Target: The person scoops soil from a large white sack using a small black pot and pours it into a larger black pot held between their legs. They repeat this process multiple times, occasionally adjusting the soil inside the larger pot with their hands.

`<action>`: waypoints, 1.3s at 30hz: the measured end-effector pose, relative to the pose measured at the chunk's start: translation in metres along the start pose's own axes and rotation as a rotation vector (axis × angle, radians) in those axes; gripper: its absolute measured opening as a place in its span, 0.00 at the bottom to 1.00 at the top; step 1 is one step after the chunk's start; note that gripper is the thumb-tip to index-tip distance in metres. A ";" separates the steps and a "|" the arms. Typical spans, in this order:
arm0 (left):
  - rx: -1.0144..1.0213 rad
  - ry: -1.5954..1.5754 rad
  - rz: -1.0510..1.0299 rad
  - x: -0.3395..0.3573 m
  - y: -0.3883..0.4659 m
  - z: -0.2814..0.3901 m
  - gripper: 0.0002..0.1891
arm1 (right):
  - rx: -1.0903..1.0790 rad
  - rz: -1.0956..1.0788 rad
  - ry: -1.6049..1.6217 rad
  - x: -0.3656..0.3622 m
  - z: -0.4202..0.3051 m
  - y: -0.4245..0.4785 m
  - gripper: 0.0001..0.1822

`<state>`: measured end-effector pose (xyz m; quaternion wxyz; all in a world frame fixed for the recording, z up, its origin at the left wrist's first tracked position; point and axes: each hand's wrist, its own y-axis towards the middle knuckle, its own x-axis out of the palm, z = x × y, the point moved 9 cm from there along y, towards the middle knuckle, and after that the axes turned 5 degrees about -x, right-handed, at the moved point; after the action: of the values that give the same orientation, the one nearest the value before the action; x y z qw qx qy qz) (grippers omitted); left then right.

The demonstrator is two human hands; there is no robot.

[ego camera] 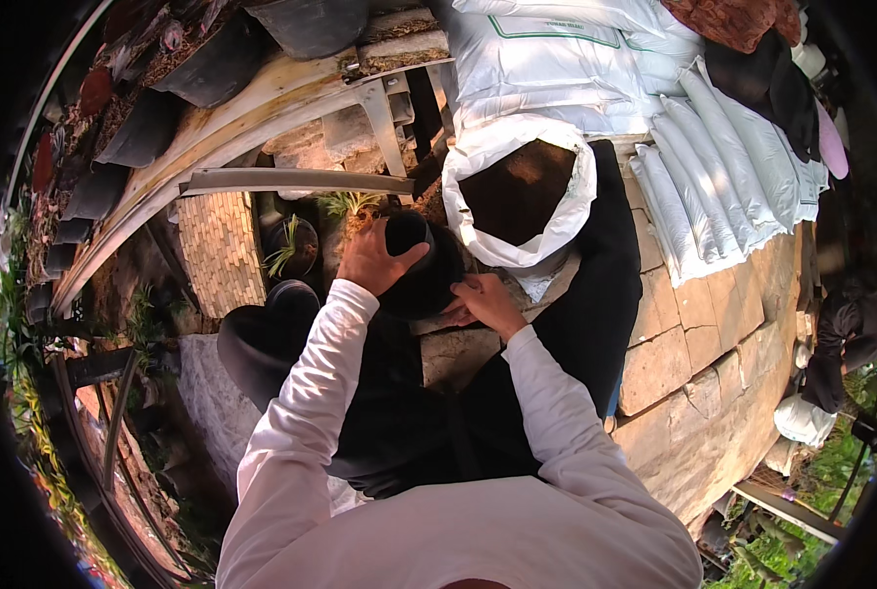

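My left hand [376, 261] grips a small black plastic pot [407, 234], thumb spread over its near side. Directly below and against it is a wider black pot [423, 287]; whether the two are nested is hard to tell in the dark. My right hand [488, 303] has its fingertips bent at the right edge of the wider pot, apparently pinching it. Just beyond my right hand, an open white sack [464, 217] with a rolled-down rim holds dark soil [519, 191]. Left of my left hand stands a potted seedling [287, 250] with thin green leaves.
Full white sacks [541, 66] are stacked behind the open one, and several more [710, 184] lean at the right on stone paving [681, 353]. A metal bar [298, 180] crosses beyond my left hand. Black pots [217, 62] line a curved ledge at far left.
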<state>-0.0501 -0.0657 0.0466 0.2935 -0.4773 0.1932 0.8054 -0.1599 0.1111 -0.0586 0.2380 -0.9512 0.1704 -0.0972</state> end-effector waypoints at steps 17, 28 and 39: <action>-0.147 0.205 -0.313 0.095 -0.016 0.013 0.40 | 0.028 -0.081 0.183 0.008 0.002 -0.004 0.22; -0.169 0.182 -0.279 0.054 0.003 0.011 0.43 | 0.055 -0.092 0.173 0.007 -0.004 -0.009 0.28; -0.135 0.226 -0.385 0.078 -0.005 0.014 0.39 | 0.037 -0.109 0.181 0.004 0.011 0.000 0.22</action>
<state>-0.0853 -0.0308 -0.0158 0.3857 -0.6112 0.0760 0.6870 -0.1538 0.1140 -0.0675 0.2333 -0.9419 0.1374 -0.1986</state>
